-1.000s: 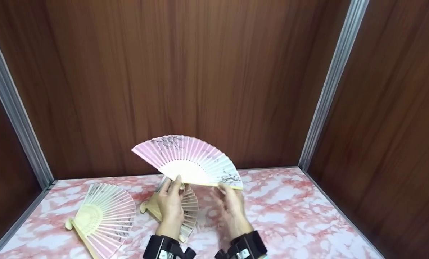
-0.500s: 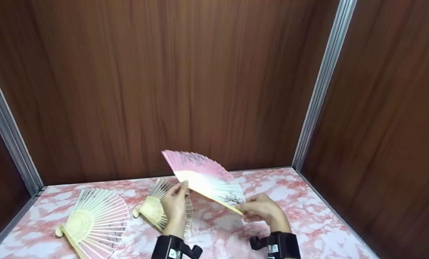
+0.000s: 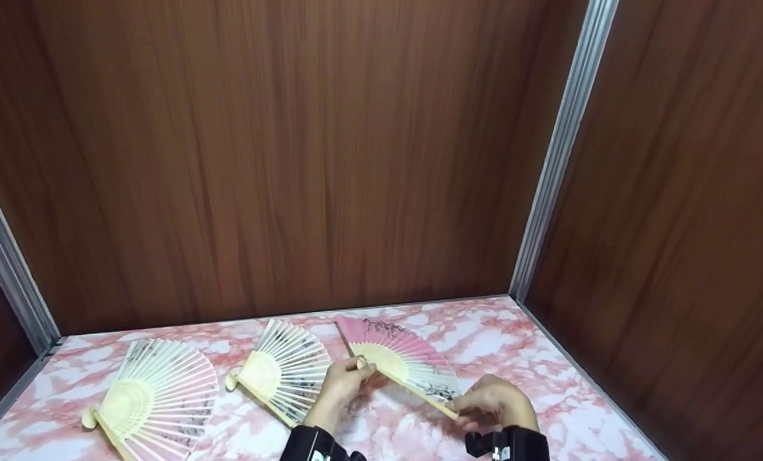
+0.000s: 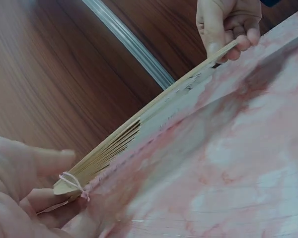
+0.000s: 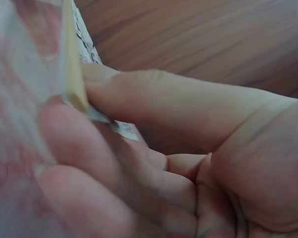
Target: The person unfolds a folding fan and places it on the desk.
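Observation:
Both hands hold a spread folding fan (image 3: 413,349), pink fading to white with dark branch prints, low over the marbled table at the back. My left hand (image 3: 343,383) is at its pivot end; in the left wrist view the fingers lie under the pivot with its small cord loop (image 4: 72,181), the thumb close over it. The near outer stick (image 5: 73,69) has its tip pinched between thumb and fingers of my right hand (image 3: 493,400). Left of my hands a second spread fan (image 3: 263,374) lies on the table, partly behind the left wrist.
A third spread fan (image 3: 125,406), whitish to pink, lies farther left. Pink-and-white marbled table (image 3: 413,442) stretches beneath. Brown wood-grain panels (image 3: 279,160) stand behind and at the sides, joined by metal corner posts (image 3: 551,173).
The held fan has come down and to the right, tilting flatter toward the table. My right hand has shifted right and pinches the outer stick's tip; the left followed rightward.

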Action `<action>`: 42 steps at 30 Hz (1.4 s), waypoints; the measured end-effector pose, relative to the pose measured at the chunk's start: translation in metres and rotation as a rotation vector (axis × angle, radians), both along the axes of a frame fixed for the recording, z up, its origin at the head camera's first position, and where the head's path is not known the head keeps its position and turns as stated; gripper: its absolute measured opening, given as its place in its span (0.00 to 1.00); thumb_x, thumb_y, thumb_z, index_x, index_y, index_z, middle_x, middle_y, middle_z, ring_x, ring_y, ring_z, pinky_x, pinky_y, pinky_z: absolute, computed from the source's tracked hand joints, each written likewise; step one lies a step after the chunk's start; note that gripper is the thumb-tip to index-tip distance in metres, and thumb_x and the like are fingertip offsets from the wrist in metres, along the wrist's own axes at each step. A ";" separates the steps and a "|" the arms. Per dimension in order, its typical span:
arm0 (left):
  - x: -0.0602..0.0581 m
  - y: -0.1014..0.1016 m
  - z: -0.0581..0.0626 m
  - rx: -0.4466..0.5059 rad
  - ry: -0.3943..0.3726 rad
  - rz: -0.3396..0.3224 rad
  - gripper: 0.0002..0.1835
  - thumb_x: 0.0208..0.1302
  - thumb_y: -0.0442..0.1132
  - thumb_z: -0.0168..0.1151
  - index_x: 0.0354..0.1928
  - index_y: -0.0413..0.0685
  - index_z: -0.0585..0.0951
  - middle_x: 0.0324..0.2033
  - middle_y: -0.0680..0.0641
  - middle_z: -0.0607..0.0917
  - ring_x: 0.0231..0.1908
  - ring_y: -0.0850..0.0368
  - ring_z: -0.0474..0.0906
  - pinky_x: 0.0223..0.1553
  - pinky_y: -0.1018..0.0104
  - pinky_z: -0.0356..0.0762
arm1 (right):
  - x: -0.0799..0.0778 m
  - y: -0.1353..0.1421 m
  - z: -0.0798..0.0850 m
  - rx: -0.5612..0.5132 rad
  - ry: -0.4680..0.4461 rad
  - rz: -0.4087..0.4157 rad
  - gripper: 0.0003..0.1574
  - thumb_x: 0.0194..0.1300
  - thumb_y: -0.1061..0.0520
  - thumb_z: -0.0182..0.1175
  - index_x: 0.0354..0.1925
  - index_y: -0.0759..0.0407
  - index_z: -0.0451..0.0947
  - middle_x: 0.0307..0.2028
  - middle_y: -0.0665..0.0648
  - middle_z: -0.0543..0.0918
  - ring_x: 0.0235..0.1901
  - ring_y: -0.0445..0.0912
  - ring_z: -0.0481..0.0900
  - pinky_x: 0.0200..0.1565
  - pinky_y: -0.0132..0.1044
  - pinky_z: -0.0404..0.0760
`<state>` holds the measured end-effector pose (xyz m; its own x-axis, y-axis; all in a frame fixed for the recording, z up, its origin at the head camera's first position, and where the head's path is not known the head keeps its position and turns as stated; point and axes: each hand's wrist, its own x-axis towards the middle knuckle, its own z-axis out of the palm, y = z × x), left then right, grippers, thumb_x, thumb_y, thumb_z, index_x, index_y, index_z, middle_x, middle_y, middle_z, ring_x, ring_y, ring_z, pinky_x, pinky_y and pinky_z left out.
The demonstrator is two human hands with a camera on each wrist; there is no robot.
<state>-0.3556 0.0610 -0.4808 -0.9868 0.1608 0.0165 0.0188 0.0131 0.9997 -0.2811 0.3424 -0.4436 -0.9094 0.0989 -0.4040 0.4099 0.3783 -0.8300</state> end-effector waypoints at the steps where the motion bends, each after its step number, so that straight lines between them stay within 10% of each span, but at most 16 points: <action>1: -0.001 0.000 0.000 0.001 -0.002 -0.024 0.25 0.76 0.33 0.64 0.66 0.19 0.76 0.53 0.29 0.89 0.40 0.54 0.90 0.41 0.66 0.90 | 0.000 0.000 -0.001 0.003 -0.009 -0.008 0.11 0.61 0.61 0.78 0.35 0.68 0.87 0.20 0.54 0.89 0.19 0.38 0.84 0.26 0.25 0.85; 11: -0.010 -0.004 -0.002 0.016 0.014 -0.100 0.35 0.77 0.35 0.61 0.74 0.16 0.63 0.69 0.21 0.76 0.61 0.40 0.85 0.63 0.52 0.88 | -0.007 -0.010 -0.016 -0.058 -0.030 -0.040 0.13 0.60 0.61 0.80 0.37 0.71 0.89 0.21 0.54 0.89 0.19 0.39 0.85 0.27 0.26 0.87; 18: -0.009 -0.004 -0.001 0.082 0.065 -0.105 0.41 0.73 0.34 0.61 0.79 0.18 0.55 0.78 0.19 0.63 0.81 0.28 0.61 0.86 0.35 0.56 | -0.012 -0.019 -0.022 -0.092 -0.001 -0.058 0.11 0.60 0.63 0.78 0.36 0.69 0.86 0.22 0.56 0.90 0.22 0.41 0.89 0.30 0.29 0.90; 21: -0.007 -0.008 0.001 0.045 0.047 -0.088 0.45 0.73 0.36 0.62 0.80 0.18 0.51 0.80 0.17 0.53 0.83 0.21 0.47 0.86 0.30 0.46 | -0.014 -0.022 -0.023 -0.096 0.002 -0.060 0.10 0.61 0.64 0.78 0.35 0.69 0.86 0.22 0.56 0.90 0.22 0.41 0.89 0.29 0.28 0.90; 27: -0.003 -0.012 0.011 0.003 0.037 -0.039 0.43 0.73 0.38 0.62 0.81 0.27 0.57 0.80 0.18 0.57 0.81 0.19 0.54 0.84 0.26 0.54 | -0.017 -0.026 -0.023 -0.064 -0.027 -0.023 0.13 0.60 0.60 0.80 0.36 0.68 0.87 0.24 0.56 0.91 0.22 0.40 0.89 0.31 0.29 0.91; 35: 0.010 -0.026 0.050 -0.114 0.152 0.024 0.34 0.71 0.37 0.64 0.75 0.31 0.70 0.77 0.23 0.68 0.78 0.19 0.62 0.80 0.28 0.65 | -0.010 -0.023 0.002 0.155 -0.011 0.059 0.22 0.60 0.49 0.80 0.38 0.67 0.89 0.28 0.58 0.93 0.26 0.43 0.90 0.35 0.35 0.92; 42: 0.042 -0.059 0.107 -0.391 0.414 -0.060 0.29 0.72 0.43 0.69 0.71 0.43 0.78 0.73 0.33 0.79 0.76 0.30 0.72 0.79 0.29 0.67 | -0.004 -0.027 0.056 0.370 0.405 0.200 0.30 0.63 0.51 0.75 0.57 0.68 0.83 0.51 0.66 0.90 0.51 0.57 0.89 0.61 0.58 0.88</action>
